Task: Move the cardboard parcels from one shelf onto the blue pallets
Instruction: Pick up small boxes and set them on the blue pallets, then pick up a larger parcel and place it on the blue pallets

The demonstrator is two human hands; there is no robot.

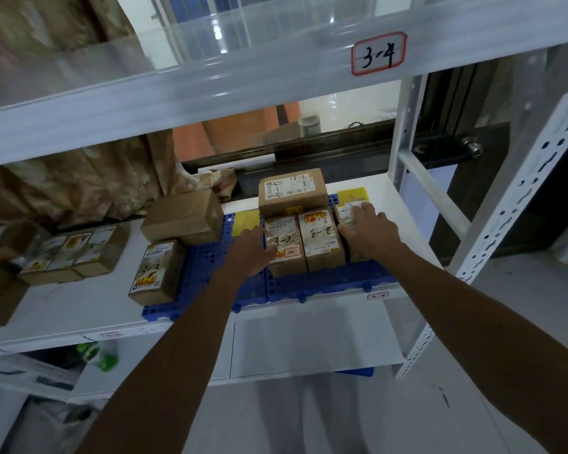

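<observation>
1. Three parcels [305, 247] stand in a row on the pallets [325, 283], with a big parcel [292, 191] behind them.
2. The left hand [250, 249] presses flat on the row's left end. The right hand [369, 232] lies spread over its right end. Neither hand clasps.
3. A bundle [73, 253] left of the pallets looks not yet moved.

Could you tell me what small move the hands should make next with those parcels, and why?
Probably let go and draw back: the left hand and right hand hold the ends of the three-parcel row, which already sits flat on the blue pallet.
</observation>
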